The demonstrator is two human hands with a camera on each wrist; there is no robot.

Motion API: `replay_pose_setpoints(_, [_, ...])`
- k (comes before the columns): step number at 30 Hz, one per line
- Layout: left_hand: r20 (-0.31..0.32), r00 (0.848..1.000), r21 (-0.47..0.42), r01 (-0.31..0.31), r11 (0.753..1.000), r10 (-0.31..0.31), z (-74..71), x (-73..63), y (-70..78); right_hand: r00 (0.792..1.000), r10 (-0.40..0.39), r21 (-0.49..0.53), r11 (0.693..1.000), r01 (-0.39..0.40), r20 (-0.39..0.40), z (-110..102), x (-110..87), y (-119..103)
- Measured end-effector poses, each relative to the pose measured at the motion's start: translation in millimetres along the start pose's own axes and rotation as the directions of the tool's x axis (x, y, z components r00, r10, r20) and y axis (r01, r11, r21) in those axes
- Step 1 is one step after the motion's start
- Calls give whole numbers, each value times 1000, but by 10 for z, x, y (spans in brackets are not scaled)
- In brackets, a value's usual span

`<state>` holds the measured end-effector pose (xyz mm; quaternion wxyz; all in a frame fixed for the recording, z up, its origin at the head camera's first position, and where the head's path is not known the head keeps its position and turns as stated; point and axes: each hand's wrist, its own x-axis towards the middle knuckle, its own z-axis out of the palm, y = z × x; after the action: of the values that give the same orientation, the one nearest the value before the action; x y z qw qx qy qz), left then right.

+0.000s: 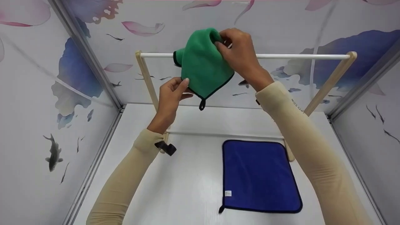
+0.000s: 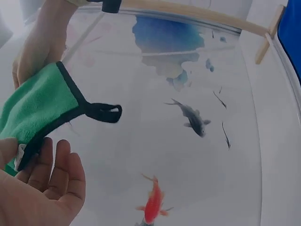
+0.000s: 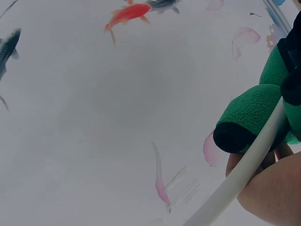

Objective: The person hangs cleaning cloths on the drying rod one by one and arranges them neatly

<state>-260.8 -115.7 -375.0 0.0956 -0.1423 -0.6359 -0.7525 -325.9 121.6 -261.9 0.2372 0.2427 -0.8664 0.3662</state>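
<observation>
1. Green cloth (image 1: pixel 204 65): up at the rack's (image 1: pixel 331 82) top bar (image 1: pixel 300 56), left of the bar's middle. Main part hangs in front of the bar, one corner pointing down. Right wrist view: green folds on both sides of the bar.
2. Black loop (image 1: pixel 202 104) hangs from that lowest corner; dark trim along the edges.
3. Right hand (image 1: pixel 239 51): thumb and fingers closed on the cloth's upper right fold, at and above bar height. Curled fold stands between the fingers and the cloth's top.
4. Left hand (image 1: pixel 170 95): thumb and forefinger pinch the cloth's lower left edge, below the bar. Left wrist view: small white tag (image 2: pixel 19 157) beside the thumb; remaining fingers loosely bent, spread off the cloth.
5. Blue cloth (image 1: pixel 259 175): spread flat on the white table (image 1: pixel 187 187), in front of the lower bar (image 1: pixel 218 135), nearer the table's right edge than its left. White label (image 1: pixel 228 193) near its front left corner; dark loop (image 1: pixel 222 208) at that corner.
6. Rack: pale wooden posts, white bars; right foot just beside the blue cloth's back right corner.
7. Walls around the table: printed fish (image 1: pixel 54 153) and pink petals (image 1: pixel 142 28).
</observation>
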Motion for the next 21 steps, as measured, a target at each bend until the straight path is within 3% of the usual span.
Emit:
replay_pose_setpoints(11, [-119,991,-45,-70,997,64,-62,113,187,1000,0,9,1000,0,-6,-14,-2,9])
replay_pose_setpoints(21, [-156,981,31,-111,993,115,-214,139,315,1000,-16,11,1000,16,-24,-6,-19,46])
